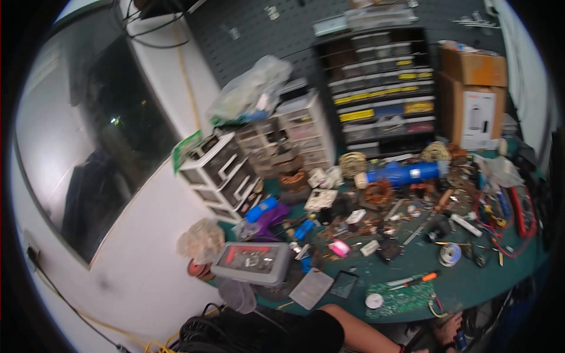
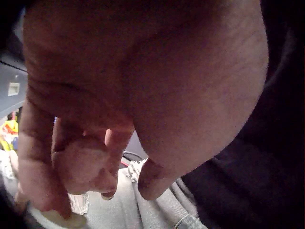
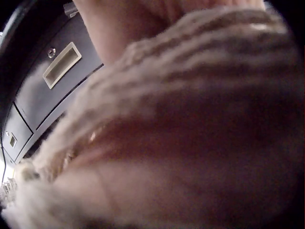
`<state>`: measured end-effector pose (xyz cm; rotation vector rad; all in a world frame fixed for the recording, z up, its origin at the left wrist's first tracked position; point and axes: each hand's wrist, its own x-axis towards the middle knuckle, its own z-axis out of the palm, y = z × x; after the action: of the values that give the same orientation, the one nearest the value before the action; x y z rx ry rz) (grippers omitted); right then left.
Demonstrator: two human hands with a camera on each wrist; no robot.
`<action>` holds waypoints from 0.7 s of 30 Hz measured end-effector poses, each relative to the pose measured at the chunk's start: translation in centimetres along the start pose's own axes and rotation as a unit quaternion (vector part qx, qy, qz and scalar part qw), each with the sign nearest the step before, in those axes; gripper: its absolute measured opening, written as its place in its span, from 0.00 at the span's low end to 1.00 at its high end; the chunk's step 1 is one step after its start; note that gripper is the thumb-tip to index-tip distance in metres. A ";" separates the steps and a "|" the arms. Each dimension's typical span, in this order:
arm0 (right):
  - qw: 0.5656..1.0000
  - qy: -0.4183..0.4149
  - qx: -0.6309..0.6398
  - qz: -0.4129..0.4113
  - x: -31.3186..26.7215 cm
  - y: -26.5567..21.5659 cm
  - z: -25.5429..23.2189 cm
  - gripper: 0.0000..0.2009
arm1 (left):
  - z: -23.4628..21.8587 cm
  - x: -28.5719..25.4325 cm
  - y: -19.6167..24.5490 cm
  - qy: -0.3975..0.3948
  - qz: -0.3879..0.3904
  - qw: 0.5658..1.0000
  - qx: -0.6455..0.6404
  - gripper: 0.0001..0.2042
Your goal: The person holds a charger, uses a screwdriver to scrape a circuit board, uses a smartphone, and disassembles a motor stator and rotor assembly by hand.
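In the left wrist view, my left hand [image 2: 114, 90] hangs with fingers loosely curled and nothing visible in them, over light frayed jeans [image 2: 119, 207] beside dark cloth. My right hand [image 3: 167, 24] shows only in part at the top of the right wrist view, its fingers hidden, close to frayed fabric [image 3: 143, 71] with bare skin below. At the bottom of the head view, a bare forearm [image 1: 362, 335] reaches out of a black sleeve [image 1: 312, 335], below the table. Fingers [image 1: 452, 326] appear further right by the table edge; which hand they belong to I cannot tell.
A green table [image 1: 347, 312] bears a circuit board [image 1: 412, 300], an orange-tipped tool [image 1: 428, 276], a solder spool [image 1: 450, 255], a grey case [image 1: 250, 263] and many loose parts. Drawer units [image 1: 382, 94] and cardboard boxes [image 1: 477, 106] stand behind. A grey drawer cabinet [image 3: 52, 95] is beside my right hand.
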<state>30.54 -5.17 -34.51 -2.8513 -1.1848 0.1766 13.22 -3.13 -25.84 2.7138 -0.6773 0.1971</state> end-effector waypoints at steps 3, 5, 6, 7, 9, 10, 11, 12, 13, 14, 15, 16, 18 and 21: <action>0.975 -0.136 0.153 0.088 0.5 -0.1 0.7 0.74 | -0.5 -0.3 -1.2 -0.047 -0.059 0.996 -0.042 0.14; 0.980 -0.139 0.114 0.088 -0.1 -1.0 -0.7 0.73 | 1.7 -1.2 -1.6 0.079 -0.107 0.989 -0.059 0.11; 0.976 -0.158 0.098 0.110 -0.2 -1.5 -1.7 0.72 | 2.8 -1.4 -1.7 0.000 -0.160 0.983 -0.089 0.10; 0.985 -0.111 0.080 0.103 -0.3 -1.3 -0.4 0.69 | 4.3 -1.4 -1.9 -0.077 -0.215 0.967 -0.116 0.14; 0.984 -0.119 0.072 0.109 -0.5 -1.8 -1.5 0.69 | 8.8 -2.3 -0.8 -0.001 -0.220 0.971 -0.099 0.12; 0.984 -0.121 0.070 0.107 -0.6 -1.8 -1.9 0.69 | 8.8 -2.2 0.3 -0.076 -0.248 0.962 -0.079 0.13; 0.983 -0.128 0.076 0.106 -0.7 -1.9 -2.1 0.69 | 8.6 -2.2 1.6 -0.150 -0.277 0.947 -0.059 0.14; 0.982 -0.133 0.082 0.102 -0.7 -2.2 -2.3 0.68 | 8.5 -2.1 3.5 -0.103 -0.296 0.948 -0.058 0.13; 0.983 -0.135 0.079 0.095 -0.6 -2.5 -2.3 0.68 | 9.0 -1.7 4.8 -0.100 -0.303 0.946 -0.059 0.13; 0.980 -0.156 0.082 0.097 -0.5 -2.7 -2.4 0.68 | 9.7 -1.0 6.0 -0.020 -0.331 0.942 -0.048 0.11; 0.976 -0.175 0.083 0.098 -0.4 -2.7 -2.5 0.67 | 10.5 -0.4 7.3 0.062 -0.358 0.931 -0.036 0.10; 0.967 -0.206 0.100 0.108 -0.7 -3.1 -3.6 0.69 | 9.9 0.6 8.5 0.058 -0.374 0.926 -0.006 0.08; 0.970 -0.199 0.101 0.092 0.0 -2.5 -1.4 0.71 | 11.2 2.6 9.4 0.029 -0.411 0.911 0.030 0.08; 0.964 -0.238 0.110 0.043 0.9 -1.5 -0.3 0.75 | 11.4 3.5 10.2 0.017 -0.467 0.879 0.091 0.09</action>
<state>30.17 -3.50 -34.19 -2.7380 -1.0139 0.9794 12.04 -17.14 -32.84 2.8543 0.7260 0.0606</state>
